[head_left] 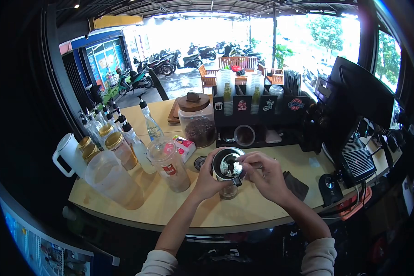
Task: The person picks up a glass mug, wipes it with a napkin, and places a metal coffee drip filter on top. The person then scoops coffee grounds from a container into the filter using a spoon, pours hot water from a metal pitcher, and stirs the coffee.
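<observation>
My left hand (208, 181) is wrapped around the side of a dark metal cup (215, 164), which is tilted so its open top faces me. White, lumpy contents (226, 168) show inside. The fingers of my right hand (267, 178) pinch a small dark spoon (232, 160) that dips into the cup; its handle is mostly hidden by the fingers. Below the cup stands a clear glass (228, 192), partly covered by the cup and my left hand. A tall clear plastic cup (174, 168) with a red label is left of my left hand.
Left are a plastic jug (112, 181), gold-lidded jars (122, 151) and several pump bottles (145, 158). A wooden-lidded jar of coffee beans (198, 126) and a black cup rack (257, 110) stand behind. On the right are a dark cloth (296, 185) and a coffee machine (361, 158).
</observation>
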The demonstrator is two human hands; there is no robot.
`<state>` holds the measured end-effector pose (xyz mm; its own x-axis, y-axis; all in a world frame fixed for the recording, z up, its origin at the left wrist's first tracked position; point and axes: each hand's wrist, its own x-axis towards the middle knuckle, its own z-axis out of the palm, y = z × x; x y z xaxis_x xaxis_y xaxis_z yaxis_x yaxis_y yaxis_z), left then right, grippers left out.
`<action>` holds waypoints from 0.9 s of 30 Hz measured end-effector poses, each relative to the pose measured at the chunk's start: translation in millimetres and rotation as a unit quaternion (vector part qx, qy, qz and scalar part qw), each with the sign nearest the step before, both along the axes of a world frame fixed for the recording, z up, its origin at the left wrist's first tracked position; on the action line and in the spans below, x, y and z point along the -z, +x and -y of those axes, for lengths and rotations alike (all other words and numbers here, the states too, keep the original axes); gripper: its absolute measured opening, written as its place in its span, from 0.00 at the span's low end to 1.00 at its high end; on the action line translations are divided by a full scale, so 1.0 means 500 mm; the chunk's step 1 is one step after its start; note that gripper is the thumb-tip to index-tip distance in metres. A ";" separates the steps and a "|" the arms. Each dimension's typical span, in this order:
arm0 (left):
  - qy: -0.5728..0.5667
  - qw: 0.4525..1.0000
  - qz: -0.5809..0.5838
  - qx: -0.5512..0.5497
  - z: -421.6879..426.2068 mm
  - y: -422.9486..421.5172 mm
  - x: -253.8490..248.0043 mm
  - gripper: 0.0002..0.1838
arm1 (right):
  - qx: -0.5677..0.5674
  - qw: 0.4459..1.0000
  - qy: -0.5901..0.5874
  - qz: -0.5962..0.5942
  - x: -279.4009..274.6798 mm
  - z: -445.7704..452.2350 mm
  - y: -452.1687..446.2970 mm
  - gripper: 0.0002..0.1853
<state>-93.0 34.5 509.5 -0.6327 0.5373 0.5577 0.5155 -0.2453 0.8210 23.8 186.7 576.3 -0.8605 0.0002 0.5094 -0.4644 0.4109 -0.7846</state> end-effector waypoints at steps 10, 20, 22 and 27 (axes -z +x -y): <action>0.005 1.000 -0.015 -0.002 -0.007 0.000 0.000 0.46 | 0.026 0.995 0.054 -0.075 0.004 0.011 -0.002 0.05; -0.074 0.991 -0.100 -0.041 -0.003 -0.002 -0.016 0.46 | -0.014 0.995 0.059 -0.073 0.015 -0.012 -0.023 0.04; -0.079 0.988 -0.121 -0.045 0.000 -0.008 -0.016 0.47 | -0.043 0.994 0.079 -0.057 0.013 -0.017 -0.019 0.05; -0.087 0.984 -0.137 -0.067 0.001 -0.010 -0.012 0.49 | -0.034 0.996 0.069 -0.054 0.010 -0.025 -0.014 0.05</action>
